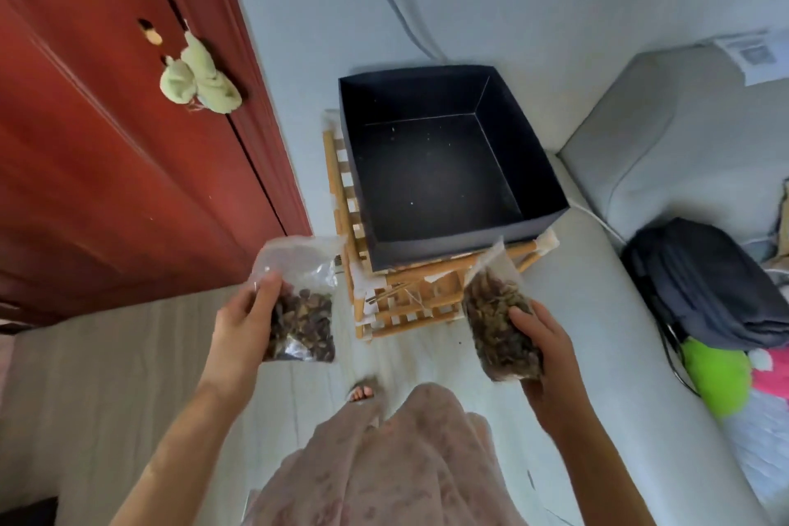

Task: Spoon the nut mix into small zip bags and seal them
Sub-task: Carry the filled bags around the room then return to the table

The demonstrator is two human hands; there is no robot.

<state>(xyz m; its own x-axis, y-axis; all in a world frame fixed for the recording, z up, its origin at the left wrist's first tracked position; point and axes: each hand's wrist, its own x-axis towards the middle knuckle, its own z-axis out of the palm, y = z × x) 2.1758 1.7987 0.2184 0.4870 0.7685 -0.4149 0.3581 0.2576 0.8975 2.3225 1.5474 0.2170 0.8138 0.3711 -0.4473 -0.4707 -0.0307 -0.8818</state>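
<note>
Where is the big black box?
In the head view, the black box sits open on a wooden rack against the wall, ahead of both hands, beside the grey sofa.

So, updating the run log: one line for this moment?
left hand: holds nut bag | right hand: holds fuller bag | black box: empty, on rack

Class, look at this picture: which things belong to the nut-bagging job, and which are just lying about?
Belonging to the job:
left hand gripping a part-filled zip bag
right hand gripping a fuller zip bag

Possibly part of it: black box, on wooden rack

Lying about:
dark backpack
green cloth on red door
sofa
</note>
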